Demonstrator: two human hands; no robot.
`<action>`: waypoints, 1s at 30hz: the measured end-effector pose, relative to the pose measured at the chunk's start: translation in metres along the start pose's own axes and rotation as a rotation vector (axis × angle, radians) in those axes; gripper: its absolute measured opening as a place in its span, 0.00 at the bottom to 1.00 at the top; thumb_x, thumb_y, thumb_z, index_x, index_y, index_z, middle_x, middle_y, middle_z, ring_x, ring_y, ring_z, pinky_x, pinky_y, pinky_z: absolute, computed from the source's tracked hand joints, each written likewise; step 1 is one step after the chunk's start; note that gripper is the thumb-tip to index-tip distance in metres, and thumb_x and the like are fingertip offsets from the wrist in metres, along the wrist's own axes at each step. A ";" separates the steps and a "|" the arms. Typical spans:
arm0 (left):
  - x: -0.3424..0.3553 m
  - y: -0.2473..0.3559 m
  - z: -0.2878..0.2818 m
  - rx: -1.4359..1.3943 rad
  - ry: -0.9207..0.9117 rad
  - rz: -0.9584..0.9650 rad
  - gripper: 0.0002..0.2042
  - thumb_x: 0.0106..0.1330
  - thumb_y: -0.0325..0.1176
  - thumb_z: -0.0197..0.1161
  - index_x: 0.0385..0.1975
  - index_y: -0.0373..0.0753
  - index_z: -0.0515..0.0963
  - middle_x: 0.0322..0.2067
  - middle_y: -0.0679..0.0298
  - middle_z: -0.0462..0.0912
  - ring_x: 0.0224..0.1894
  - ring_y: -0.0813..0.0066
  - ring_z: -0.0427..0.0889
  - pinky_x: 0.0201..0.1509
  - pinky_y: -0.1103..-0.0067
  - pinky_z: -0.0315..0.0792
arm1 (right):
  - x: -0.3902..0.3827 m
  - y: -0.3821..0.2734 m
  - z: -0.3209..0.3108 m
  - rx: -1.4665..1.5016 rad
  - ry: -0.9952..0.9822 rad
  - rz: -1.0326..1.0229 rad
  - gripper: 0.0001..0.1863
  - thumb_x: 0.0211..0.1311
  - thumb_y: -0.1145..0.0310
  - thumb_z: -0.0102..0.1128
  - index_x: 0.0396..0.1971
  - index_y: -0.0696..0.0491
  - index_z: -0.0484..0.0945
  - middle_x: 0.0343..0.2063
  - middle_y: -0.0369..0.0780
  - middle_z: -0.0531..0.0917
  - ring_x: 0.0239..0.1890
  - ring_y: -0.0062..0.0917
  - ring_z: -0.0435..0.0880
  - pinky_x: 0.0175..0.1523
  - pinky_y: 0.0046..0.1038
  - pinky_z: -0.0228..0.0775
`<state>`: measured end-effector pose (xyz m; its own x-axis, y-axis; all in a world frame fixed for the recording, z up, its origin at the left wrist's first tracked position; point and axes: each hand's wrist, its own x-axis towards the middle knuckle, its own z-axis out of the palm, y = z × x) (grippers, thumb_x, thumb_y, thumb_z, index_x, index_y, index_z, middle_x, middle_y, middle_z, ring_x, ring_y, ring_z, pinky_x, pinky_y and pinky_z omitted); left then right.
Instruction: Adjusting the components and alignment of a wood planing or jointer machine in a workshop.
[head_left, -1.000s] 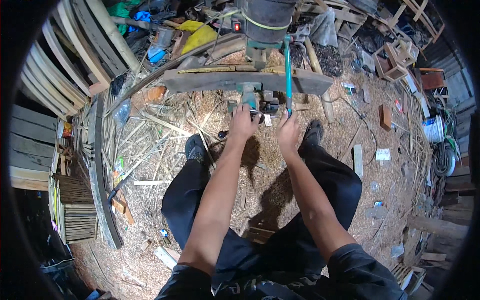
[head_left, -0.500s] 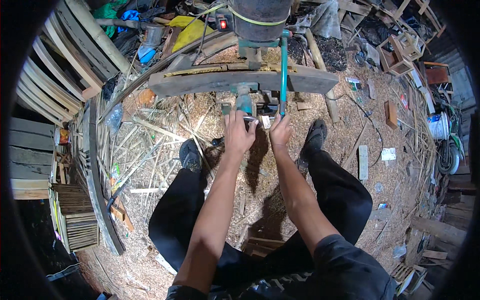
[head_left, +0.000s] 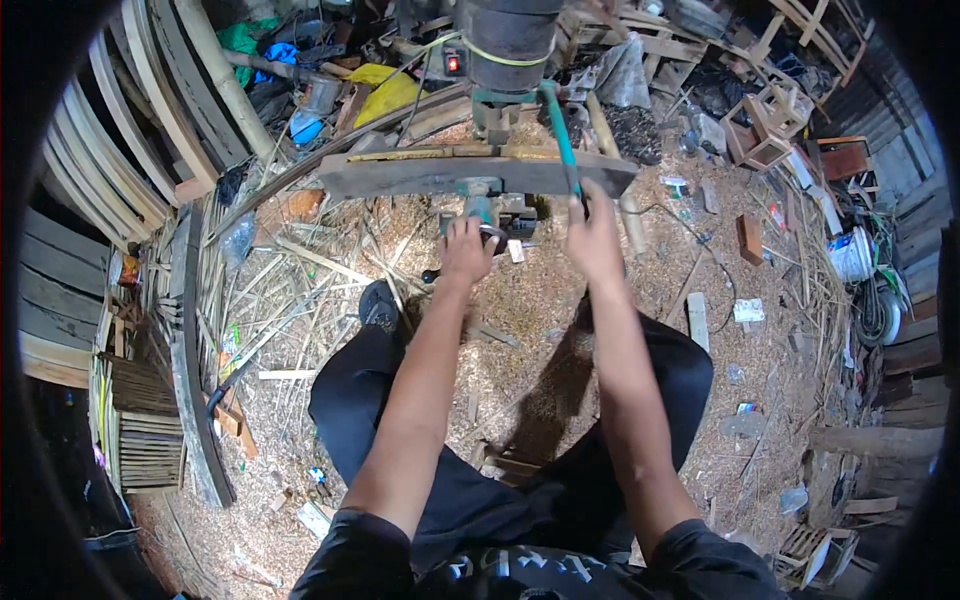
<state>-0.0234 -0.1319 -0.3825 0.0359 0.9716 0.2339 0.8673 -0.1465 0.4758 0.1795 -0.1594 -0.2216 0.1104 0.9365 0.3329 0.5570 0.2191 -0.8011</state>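
Observation:
My left hand [head_left: 467, 252] is closed over a dark-rimmed handwheel [head_left: 494, 236] at the front of a machine, next to a green metal part. My right hand [head_left: 597, 238] wraps round the dark lower end of a long green lever [head_left: 562, 135], which hangs at a tilt from the machine's right side. Between them and the machine's dark cylindrical body [head_left: 510, 45], a long wooden plank [head_left: 400, 178] lies crosswise on edge. Its middle sits under the machine's head, just beyond my left hand.
A switch box with a red light [head_left: 453, 64] is mounted left of the cylinder. Wood shavings [head_left: 520, 380] and thin offcuts [head_left: 300, 300] cover the floor. Curved timber pieces [head_left: 120, 140] lean at the far left. A wooden block [head_left: 750, 240] and a white bucket [head_left: 850, 257] are on the right.
My right hand has moved up and to the right with the lever's end, and the lever is now tilted. My left hand stays at the handwheel. The whole view has shifted slightly.

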 end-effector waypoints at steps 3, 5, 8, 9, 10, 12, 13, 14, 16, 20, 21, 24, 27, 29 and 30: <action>-0.011 -0.010 0.000 -0.112 0.002 -0.030 0.28 0.61 0.43 0.61 0.61 0.43 0.63 0.61 0.52 0.63 0.65 0.51 0.60 0.67 0.56 0.56 | 0.041 -0.103 -0.076 0.646 -0.209 0.355 0.26 0.72 0.58 0.44 0.61 0.59 0.64 0.60 0.48 0.70 0.55 0.39 0.76 0.58 0.39 0.69; -0.016 -0.020 -0.008 -0.096 -0.042 -0.014 0.33 0.61 0.42 0.60 0.66 0.44 0.57 0.65 0.52 0.59 0.67 0.51 0.58 0.68 0.59 0.56 | 0.060 -0.147 -0.104 0.692 -0.091 0.212 0.30 0.72 0.50 0.40 0.62 0.59 0.64 0.61 0.48 0.68 0.57 0.39 0.74 0.59 0.40 0.69; -0.028 -0.006 -0.018 -0.096 -0.147 -0.033 0.37 0.62 0.39 0.59 0.69 0.43 0.49 0.68 0.50 0.55 0.68 0.51 0.57 0.69 0.64 0.58 | 0.082 -0.128 -0.130 0.802 -0.121 -0.047 0.31 0.72 0.49 0.41 0.59 0.62 0.65 0.58 0.50 0.71 0.57 0.37 0.74 0.57 0.38 0.71; -0.033 -0.010 -0.021 -0.091 -0.142 -0.040 0.37 0.62 0.39 0.59 0.69 0.43 0.49 0.68 0.50 0.55 0.68 0.51 0.57 0.69 0.64 0.58 | 0.079 -0.121 -0.124 0.808 -0.128 -0.049 0.31 0.72 0.49 0.41 0.59 0.62 0.65 0.58 0.50 0.71 0.57 0.37 0.74 0.57 0.38 0.71; -0.039 -0.017 -0.024 -0.117 -0.172 -0.139 0.37 0.62 0.39 0.58 0.70 0.43 0.49 0.68 0.49 0.54 0.69 0.51 0.56 0.69 0.64 0.58 | 0.069 -0.113 -0.113 0.735 -0.132 0.020 0.30 0.71 0.49 0.42 0.58 0.62 0.66 0.56 0.50 0.73 0.56 0.36 0.75 0.55 0.36 0.72; -0.043 -0.042 -0.026 -0.075 -0.256 -0.237 0.38 0.63 0.40 0.58 0.70 0.42 0.46 0.68 0.48 0.53 0.69 0.52 0.56 0.70 0.65 0.58 | 0.054 -0.085 -0.084 0.667 -0.183 0.171 0.28 0.71 0.51 0.45 0.56 0.61 0.69 0.52 0.50 0.76 0.54 0.34 0.77 0.53 0.35 0.73; -0.046 -0.047 -0.023 -0.077 -0.256 -0.237 0.38 0.63 0.40 0.58 0.70 0.42 0.46 0.68 0.48 0.53 0.69 0.52 0.56 0.70 0.65 0.58 | 0.048 -0.055 -0.065 0.658 -0.220 0.263 0.26 0.70 0.53 0.47 0.55 0.60 0.70 0.51 0.49 0.77 0.52 0.33 0.79 0.53 0.34 0.73; -0.055 -0.054 -0.019 -0.038 -0.326 -0.268 0.38 0.64 0.39 0.57 0.71 0.41 0.45 0.69 0.48 0.52 0.69 0.52 0.56 0.70 0.65 0.57 | 0.035 -0.030 -0.045 0.479 -0.316 0.330 0.26 0.70 0.56 0.49 0.58 0.60 0.66 0.51 0.49 0.77 0.49 0.34 0.80 0.49 0.35 0.76; -0.063 -0.046 -0.007 0.028 -0.448 -0.353 0.38 0.65 0.36 0.55 0.71 0.39 0.42 0.69 0.47 0.49 0.68 0.51 0.58 0.69 0.66 0.59 | 0.017 0.020 -0.012 0.130 -0.438 0.275 0.26 0.69 0.61 0.51 0.61 0.60 0.63 0.52 0.51 0.75 0.47 0.36 0.81 0.49 0.37 0.77; -0.091 -0.081 0.011 0.040 -0.245 -0.376 0.33 0.64 0.38 0.57 0.66 0.30 0.54 0.60 0.41 0.66 0.60 0.46 0.70 0.61 0.62 0.67 | -0.007 0.071 0.074 -0.098 -0.462 -0.186 0.26 0.68 0.65 0.50 0.63 0.57 0.62 0.56 0.59 0.70 0.55 0.44 0.77 0.58 0.40 0.70; -0.087 -0.078 0.014 0.029 -0.259 -0.378 0.33 0.64 0.38 0.57 0.66 0.30 0.54 0.60 0.41 0.66 0.60 0.46 0.70 0.61 0.62 0.67 | -0.011 0.078 0.082 -0.173 -0.533 -0.224 0.26 0.68 0.67 0.49 0.64 0.57 0.60 0.58 0.60 0.68 0.56 0.47 0.74 0.60 0.40 0.68; -0.077 -0.077 0.018 0.086 -0.186 -0.492 0.19 0.62 0.33 0.59 0.51 0.30 0.72 0.28 0.43 0.82 0.34 0.45 0.82 0.40 0.57 0.76 | -0.020 0.087 0.107 -0.224 -0.622 -0.207 0.28 0.67 0.68 0.48 0.66 0.54 0.57 0.59 0.61 0.65 0.57 0.51 0.71 0.62 0.41 0.66; -0.075 -0.093 0.023 0.112 -0.185 -0.513 0.14 0.63 0.33 0.58 0.43 0.31 0.76 0.30 0.44 0.82 0.36 0.45 0.82 0.41 0.58 0.76 | -0.020 0.078 0.127 -0.190 -0.614 -0.118 0.29 0.66 0.72 0.48 0.67 0.53 0.57 0.60 0.59 0.66 0.58 0.52 0.70 0.62 0.40 0.66; -0.075 -0.104 0.031 0.090 -0.180 -0.518 0.11 0.63 0.32 0.58 0.38 0.31 0.77 0.30 0.44 0.82 0.35 0.45 0.81 0.41 0.58 0.76 | -0.014 0.079 0.130 -0.174 -0.613 -0.192 0.31 0.63 0.78 0.48 0.67 0.53 0.56 0.61 0.56 0.65 0.58 0.52 0.70 0.61 0.41 0.65; -0.082 -0.112 0.032 0.104 -0.195 -0.518 0.11 0.63 0.32 0.57 0.38 0.30 0.77 0.31 0.44 0.82 0.36 0.45 0.81 0.42 0.58 0.76 | -0.018 0.078 0.133 -0.177 -0.619 -0.189 0.31 0.63 0.78 0.48 0.67 0.53 0.56 0.61 0.56 0.65 0.58 0.52 0.70 0.61 0.41 0.65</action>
<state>-0.1075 -0.1894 -0.4820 -0.3256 0.9294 -0.1738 0.8398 0.3688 0.3985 0.1116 -0.1229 -0.3558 -0.4654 0.8823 0.0698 0.6530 0.3956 -0.6458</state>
